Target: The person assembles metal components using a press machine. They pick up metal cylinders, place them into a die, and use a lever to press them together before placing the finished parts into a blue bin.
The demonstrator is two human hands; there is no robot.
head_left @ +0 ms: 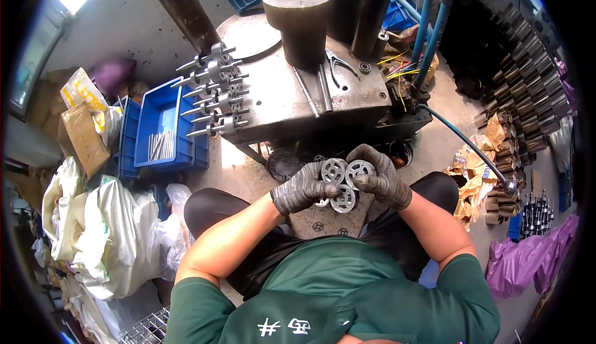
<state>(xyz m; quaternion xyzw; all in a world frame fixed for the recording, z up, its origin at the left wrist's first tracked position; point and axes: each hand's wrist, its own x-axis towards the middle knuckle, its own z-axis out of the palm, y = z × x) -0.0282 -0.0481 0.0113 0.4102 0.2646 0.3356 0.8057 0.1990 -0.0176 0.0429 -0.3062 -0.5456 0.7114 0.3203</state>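
In a dark grey glove, my left hand (pixel 304 190) is closed on a round metal disc pierced with holes (pixel 333 169). My right hand (pixel 383 179), gloved the same way, pinches a second pierced metal disc (pixel 358 169) beside it, thumb on its face. A third such disc (pixel 344 201) sits just below these two, near my left thumb; what supports it is hard to tell. Part of another metal piece shows under my left hand. All this is above a pale surface (pixel 310 218) between my knees.
Ahead stands a metal press table (pixel 261 117) with a thick round block (pixel 297 21), pliers (pixel 340 68) and two rods (pixel 315 93). Metal rods with discs (pixel 217 96) line its left edge. Blue bins (pixel 162 158) are left; stacked metal tubes (pixel 528 77) and a ball-ended lever (pixel 478 151) are right.
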